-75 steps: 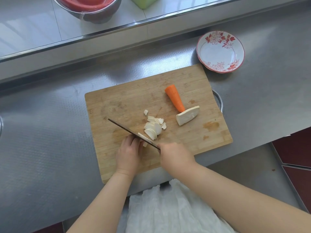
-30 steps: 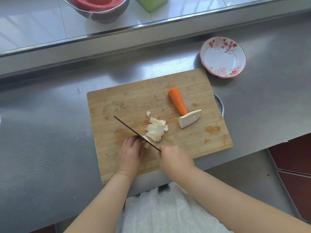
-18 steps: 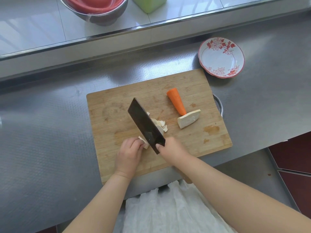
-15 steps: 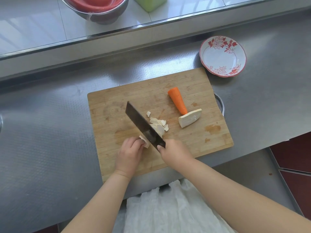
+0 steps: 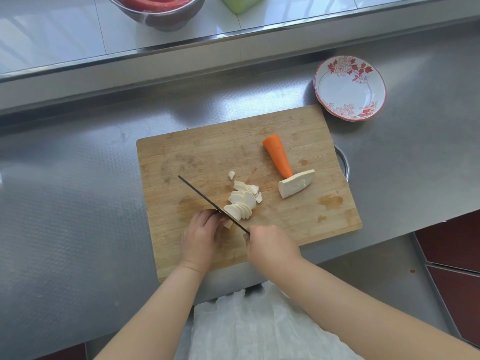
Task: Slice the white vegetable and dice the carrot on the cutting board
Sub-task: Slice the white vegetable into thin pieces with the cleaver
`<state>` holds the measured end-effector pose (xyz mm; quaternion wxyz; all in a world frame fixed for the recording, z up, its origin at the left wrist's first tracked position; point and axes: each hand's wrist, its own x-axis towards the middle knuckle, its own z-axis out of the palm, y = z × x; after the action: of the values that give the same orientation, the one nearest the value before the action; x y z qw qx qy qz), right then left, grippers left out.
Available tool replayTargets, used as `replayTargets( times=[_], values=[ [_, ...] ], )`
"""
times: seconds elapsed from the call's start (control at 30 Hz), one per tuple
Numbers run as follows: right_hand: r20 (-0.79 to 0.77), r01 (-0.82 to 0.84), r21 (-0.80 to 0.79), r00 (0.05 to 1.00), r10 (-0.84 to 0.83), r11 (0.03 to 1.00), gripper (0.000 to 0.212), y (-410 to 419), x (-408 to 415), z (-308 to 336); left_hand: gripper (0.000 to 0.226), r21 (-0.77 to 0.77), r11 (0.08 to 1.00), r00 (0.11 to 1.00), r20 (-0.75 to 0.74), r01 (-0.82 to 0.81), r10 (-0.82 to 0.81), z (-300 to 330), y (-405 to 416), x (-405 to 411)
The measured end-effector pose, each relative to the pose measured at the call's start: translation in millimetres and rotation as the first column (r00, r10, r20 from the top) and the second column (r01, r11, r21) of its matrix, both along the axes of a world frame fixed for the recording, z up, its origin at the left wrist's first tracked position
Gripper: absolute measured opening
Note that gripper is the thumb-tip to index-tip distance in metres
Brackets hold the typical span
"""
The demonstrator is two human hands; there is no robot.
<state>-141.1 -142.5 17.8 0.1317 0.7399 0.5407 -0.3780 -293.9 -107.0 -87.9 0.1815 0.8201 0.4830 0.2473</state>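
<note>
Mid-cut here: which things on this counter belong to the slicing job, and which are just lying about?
In the job: cutting board, knife, white slices, white vegetable half, carrot, left hand, right hand.
Lying about: floral bowl, metal bowl, green container.

You have one cutting board (image 5: 197, 157) in front of you, and everything else is counted from it. On it: one carrot piece (image 5: 277, 155), one uncut white vegetable half (image 5: 296, 183), one small white stub (image 5: 228, 223) at the near edge, one knife (image 5: 207, 201), and a fanned pile of white slices (image 5: 242, 201) too overlapped to count. Two hands, left (image 5: 200, 240) and right (image 5: 271, 249), work over it. Beyond its far right corner sits one floral dish (image 5: 349, 88); behind it, one steel bowl (image 5: 155, 14) and one green container (image 5: 240, 2)
</note>
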Motion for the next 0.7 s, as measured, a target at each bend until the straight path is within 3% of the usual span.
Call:
replayTargets(
  times=[0.17,0.37,0.7],
  values=[
    [-0.014,0.027,-0.004,1.000,-0.027,1.000,0.021,8,-9,-10,0.018,-0.015,1.000,1.000,-0.013,0.001,-0.001,-3,1,-1],
    [-0.156,0.219,-0.041,0.962,-0.223,0.975,0.026,14,10,-17,0.022,-0.049,0.999,1.000,0.003,-0.013,0.014,1,0,2],
    [-0.057,0.012,0.102,0.998,-0.007,0.995,0.022,-12,6,1,0.017,0.006,1.000,0.999,0.040,0.007,-0.007,-5,-2,-4]
  ],
)
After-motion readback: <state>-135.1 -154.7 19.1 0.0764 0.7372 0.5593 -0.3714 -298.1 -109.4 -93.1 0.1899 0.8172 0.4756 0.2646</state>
